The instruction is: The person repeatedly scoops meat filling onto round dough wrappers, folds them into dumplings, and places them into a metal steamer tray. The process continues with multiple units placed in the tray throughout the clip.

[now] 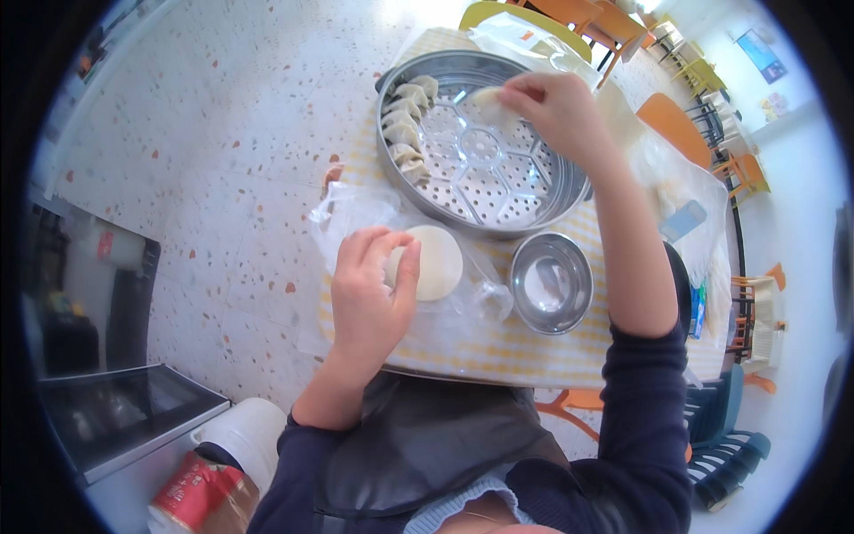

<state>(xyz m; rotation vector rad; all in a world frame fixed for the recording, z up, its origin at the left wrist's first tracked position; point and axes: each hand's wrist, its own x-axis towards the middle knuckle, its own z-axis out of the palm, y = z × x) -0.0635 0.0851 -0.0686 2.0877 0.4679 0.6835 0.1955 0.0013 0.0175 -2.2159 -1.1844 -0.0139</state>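
Note:
My right hand (554,110) pinches a pale, blurred dumpling (490,99) over the far part of a round metal steamer tray (482,145) with a perforated base. Pleated dumplings (402,123) sit in a curved row along the tray's left wall. Nearer to me, my left hand (377,284) is above the left edge of a round dough wrapper (437,263), thumb and fingers apart with nothing seen between them. Whether its fingertips touch the wrapper I cannot tell. The wrapper lies on a clear plastic bag (363,207). To its right stands a steel bowl (552,284), shiny inside.
A yellow-checked cloth (460,354) covers the table. At its right side lie plastic sheeting (707,253) and a pale blue phone-like object (683,221). Orange chairs (674,127) stand beyond. A white bucket (250,437) and a red bag (200,490) are at lower left.

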